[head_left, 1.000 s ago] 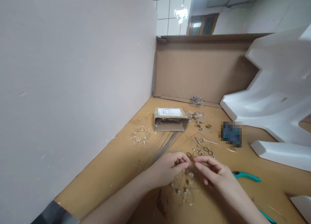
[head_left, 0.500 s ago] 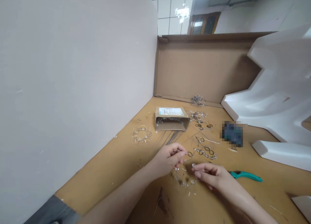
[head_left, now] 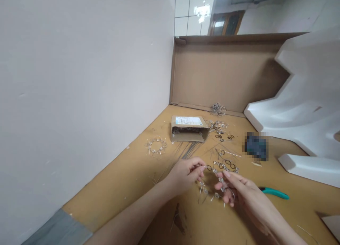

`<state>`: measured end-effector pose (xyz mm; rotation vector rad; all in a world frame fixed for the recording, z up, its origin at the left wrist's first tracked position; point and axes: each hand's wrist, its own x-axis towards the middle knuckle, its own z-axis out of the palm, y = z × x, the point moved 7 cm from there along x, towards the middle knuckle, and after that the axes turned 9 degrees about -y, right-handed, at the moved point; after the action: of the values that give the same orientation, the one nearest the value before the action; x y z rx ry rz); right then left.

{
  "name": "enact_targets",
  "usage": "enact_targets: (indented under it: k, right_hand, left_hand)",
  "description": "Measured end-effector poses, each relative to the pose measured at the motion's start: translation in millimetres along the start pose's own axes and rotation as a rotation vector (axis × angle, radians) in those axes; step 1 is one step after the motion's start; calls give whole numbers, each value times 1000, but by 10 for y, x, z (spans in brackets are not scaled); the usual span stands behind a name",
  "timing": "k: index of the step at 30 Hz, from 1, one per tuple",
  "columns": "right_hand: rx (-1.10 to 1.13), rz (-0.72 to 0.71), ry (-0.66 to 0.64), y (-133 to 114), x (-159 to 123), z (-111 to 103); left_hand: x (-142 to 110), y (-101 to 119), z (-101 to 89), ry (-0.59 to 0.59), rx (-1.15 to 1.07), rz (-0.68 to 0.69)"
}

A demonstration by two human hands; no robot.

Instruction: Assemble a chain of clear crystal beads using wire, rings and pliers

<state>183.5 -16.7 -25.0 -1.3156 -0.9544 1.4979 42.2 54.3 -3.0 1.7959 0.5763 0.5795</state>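
Note:
My left hand point(head_left: 186, 174) pinches one end of a thin wire strung with clear beads point(head_left: 209, 191), held just above the wooden table point(head_left: 127, 181). My right hand point(head_left: 236, 190) has its fingers curled round the other side of the same beaded wire. Right behind my fingertips lie small dark and metal rings point(head_left: 225, 165). A bundle of straight wires point(head_left: 186, 152) runs out of a small cardboard box point(head_left: 189, 128) toward my left hand.
A finished beaded wire circle point(head_left: 156, 145) lies at the left by the white wall panel point(head_left: 79, 78). Teal-handled pliers point(head_left: 275, 193) rest to the right. More ring heaps point(head_left: 218, 126) lie behind the box. A cardboard wall point(head_left: 225, 74) and white foam blocks point(head_left: 300, 106) close the back and right.
Both hands rose slightly and lifted the beaded wire; my right hand moved up and left, closer to the left hand, its fingers now wrapped about the wire.

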Motion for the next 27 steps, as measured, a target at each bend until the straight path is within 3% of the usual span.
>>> enact_targets:
  k: [6, 15, 27]
  right_hand:
    - [-6, -37, 72, -46, -32, -51]
    - [-108, -43, -2, -23, 4, -34]
    - [-61, -32, -16, -9, -3, -27]
  left_hand:
    - [-57, 190, -27, 8, 319, 42]
    - [-54, 304, 1, 19, 476, 92]
    - [-50, 188, -26, 9, 233, -37]
